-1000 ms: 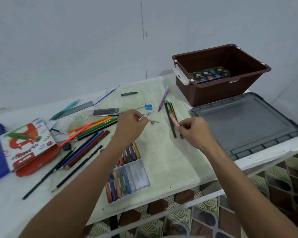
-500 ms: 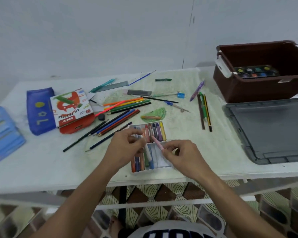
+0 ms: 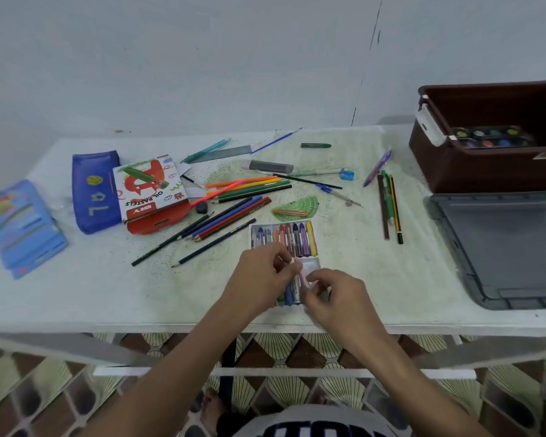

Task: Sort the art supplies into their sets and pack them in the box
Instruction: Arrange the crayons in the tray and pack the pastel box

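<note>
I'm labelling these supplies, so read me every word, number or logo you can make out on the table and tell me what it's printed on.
"OIL PASTELS": on the white and red pastel box, upside down to the camera.
"DIY": red band of the same box.
"L", "a", "7", or similar marks: blue pencil case, uncertain.
Blue packets, pencils and pens: print too blurred to read.

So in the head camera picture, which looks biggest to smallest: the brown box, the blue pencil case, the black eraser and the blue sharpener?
1. brown box, though partly cut off by the frame.
2. blue pencil case.
3. and 4. black eraser and blue sharpener: both tiny and look alike, so no ranking.
</note>
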Available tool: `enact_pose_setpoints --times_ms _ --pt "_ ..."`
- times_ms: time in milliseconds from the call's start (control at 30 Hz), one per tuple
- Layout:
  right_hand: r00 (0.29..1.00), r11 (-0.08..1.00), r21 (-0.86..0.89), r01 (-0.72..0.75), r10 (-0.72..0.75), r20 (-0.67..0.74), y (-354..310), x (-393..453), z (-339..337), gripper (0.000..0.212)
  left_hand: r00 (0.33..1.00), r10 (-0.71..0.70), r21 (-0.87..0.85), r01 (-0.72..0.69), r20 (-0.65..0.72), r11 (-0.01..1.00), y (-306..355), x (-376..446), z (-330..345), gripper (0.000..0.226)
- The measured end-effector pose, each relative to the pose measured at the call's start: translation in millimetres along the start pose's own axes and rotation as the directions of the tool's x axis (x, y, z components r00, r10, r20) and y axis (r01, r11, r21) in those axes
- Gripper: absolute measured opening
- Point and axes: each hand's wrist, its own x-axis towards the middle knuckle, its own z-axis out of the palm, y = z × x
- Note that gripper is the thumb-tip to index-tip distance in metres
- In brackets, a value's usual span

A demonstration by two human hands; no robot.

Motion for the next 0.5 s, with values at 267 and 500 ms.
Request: enact_pose_setpoints --times_ms 267,500 --pt "0.989 0.992 -0.084 0.09 -0.078 0.129 6.9 13.6 -9.7 0.031 0.98 0.158 0.096 -0.17 0.119 0.981 -3.7 -8.0 -1.9 0.034" --pt "0.957 0.971 -0.145 0.19 -0.15 0.249 9.2 25.5 -20.5 0.041 0.958 0.196 0.184 -0.235 0.207 0.954 -4.3 -7.3 -3.5 0.042"
